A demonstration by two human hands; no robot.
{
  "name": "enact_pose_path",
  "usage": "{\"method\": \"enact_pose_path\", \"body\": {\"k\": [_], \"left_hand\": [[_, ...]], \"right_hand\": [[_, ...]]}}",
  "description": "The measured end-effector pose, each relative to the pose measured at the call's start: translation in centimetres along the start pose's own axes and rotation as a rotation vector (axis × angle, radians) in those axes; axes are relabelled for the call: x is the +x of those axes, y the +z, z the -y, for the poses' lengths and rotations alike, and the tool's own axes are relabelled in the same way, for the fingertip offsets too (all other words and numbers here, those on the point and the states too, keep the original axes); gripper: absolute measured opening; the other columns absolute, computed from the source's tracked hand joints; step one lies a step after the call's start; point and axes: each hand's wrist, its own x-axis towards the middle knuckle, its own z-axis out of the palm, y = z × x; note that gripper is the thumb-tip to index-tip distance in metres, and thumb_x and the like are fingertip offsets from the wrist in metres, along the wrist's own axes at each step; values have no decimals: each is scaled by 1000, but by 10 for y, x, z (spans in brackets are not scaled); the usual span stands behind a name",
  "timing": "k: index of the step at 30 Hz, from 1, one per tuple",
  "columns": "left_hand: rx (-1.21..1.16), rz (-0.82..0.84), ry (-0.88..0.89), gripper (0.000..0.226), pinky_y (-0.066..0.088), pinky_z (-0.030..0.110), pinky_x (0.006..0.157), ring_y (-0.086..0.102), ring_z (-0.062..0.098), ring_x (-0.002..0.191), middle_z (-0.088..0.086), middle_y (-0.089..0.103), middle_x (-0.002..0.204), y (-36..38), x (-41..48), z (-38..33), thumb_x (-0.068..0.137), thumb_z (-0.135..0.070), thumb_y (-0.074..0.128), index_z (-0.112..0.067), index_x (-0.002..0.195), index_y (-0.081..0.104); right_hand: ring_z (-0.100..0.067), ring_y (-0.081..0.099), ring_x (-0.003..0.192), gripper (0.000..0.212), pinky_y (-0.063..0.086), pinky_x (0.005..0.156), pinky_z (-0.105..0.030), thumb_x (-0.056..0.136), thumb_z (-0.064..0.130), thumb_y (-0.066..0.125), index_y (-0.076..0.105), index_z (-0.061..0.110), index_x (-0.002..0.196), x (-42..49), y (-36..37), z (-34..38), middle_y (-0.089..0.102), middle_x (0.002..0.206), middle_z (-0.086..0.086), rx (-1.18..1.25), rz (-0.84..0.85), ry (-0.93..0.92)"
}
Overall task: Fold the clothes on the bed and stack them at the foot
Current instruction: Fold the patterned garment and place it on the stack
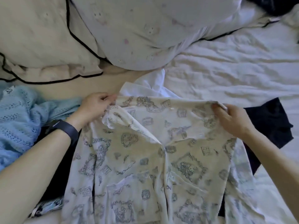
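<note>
The shirt (145, 159) is cream-white, printed all over with grey-blue motifs: frames, small houses, feathers and bows. Its collar lining shows plain white. The knit (21, 120) is light blue with rows of eyelet holes. A white top (145, 84) lies behind the shirt's collar. A navy garment (268, 123) is almost black, and a black cloth (59, 175) shows under the left forearm. A small cloth (47, 207) at the lower left mixes black, white and pale blue. The wristband (68, 130) is dark navy. One pillow (40, 38) is cream with black piping; the printed pillow (137, 29) is pale lilac-white with faint pink and white figures. The duvet (226, 70) is white, the sheet (64, 89) beige.
</note>
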Motion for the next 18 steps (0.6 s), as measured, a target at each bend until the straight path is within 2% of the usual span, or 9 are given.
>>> {"method": "enact_pose_path", "body": {"k": [1, 3, 5, 7, 9, 11, 14, 16, 18], "left_hand": [[62, 48, -26, 54, 43, 38, 69, 63, 27, 79, 5, 67, 77, -1, 6, 0, 88, -67, 47, -18, 80, 69], [248, 57, -3, 48, 38, 37, 66, 61, 32, 83, 3, 63, 77, 5, 19, 1, 99, -55, 48, -14, 82, 65], [284, 15, -18, 41, 39, 34, 68, 60, 32, 87, 4, 63, 86, 18, 34, -2, 101, -48, 49, -13, 90, 65], [280, -30, -41, 36, 40, 35, 68, 60, 35, 87, 11, 65, 92, 32, 43, -5, 100, -41, 46, -11, 91, 64], [281, -133, -80, 32, 45, 41, 73, 58, 41, 93, 20, 62, 102, 44, 40, -9, 100, -36, 43, -9, 97, 61], [338, -335, -97, 34, 45, 49, 86, 53, 44, 108, 24, 56, 121, 60, 19, -15, 99, -36, 47, -8, 114, 60], [409, -567, 78, 39, 36, 51, 96, 47, 38, 123, 17, 49, 139, 94, -22, -45, 98, -38, 51, -11, 126, 55], [410, -466, 275, 43, 33, 56, 104, 41, 35, 132, 15, 43, 145, 125, -45, -76, 96, -39, 52, -15, 131, 50], [376, -257, 456, 51, 32, 62, 109, 36, 34, 138, 15, 40, 150, 162, -63, -114, 93, -43, 51, -18, 137, 46]], "right_hand": [[-8, 46, 45, 63, 32, 50, -31, 94, 71, 42, 50, 17, 63, 10, -1, 2, 54, 52, 8, -50, 94, 59], [-20, 57, 60, 59, 37, 55, -33, 98, 65, 44, 62, 12, 77, 30, 11, 3, 63, 65, -4, -221, 222, 130], [-27, 58, 69, 46, 37, 55, -33, 101, 58, 43, 60, 20, 82, 45, 31, 1, 59, 68, -3, -274, 206, 130], [-27, 58, 68, 44, 39, 54, -33, 99, 60, 48, 58, 20, 82, 47, 45, -6, 59, 67, -2, -186, 141, 100], [-16, 62, 73, 50, 47, 60, -33, 93, 69, 53, 62, 20, 92, 34, 47, -16, 64, 79, 2, 20, 65, 93], [3, 62, 78, 48, 45, 59, -25, 83, 81, 50, 60, 37, 97, 7, 39, -27, 63, 93, 14, 212, 33, 142], [9, 62, 82, 25, 44, 60, -13, 86, 76, 51, 58, 53, 95, -44, 26, -58, 66, 98, 18, 277, 54, 256], [7, 63, 89, 1, 42, 65, -9, 94, 54, 60, 60, 54, 94, -71, 20, -83, 68, 95, 24, 228, 98, 299], [2, 61, 93, 5, 40, 69, -12, 96, 41, 63, 62, 45, 99, -84, 18, -97, 66, 95, 23, 116, 132, 277]]}}
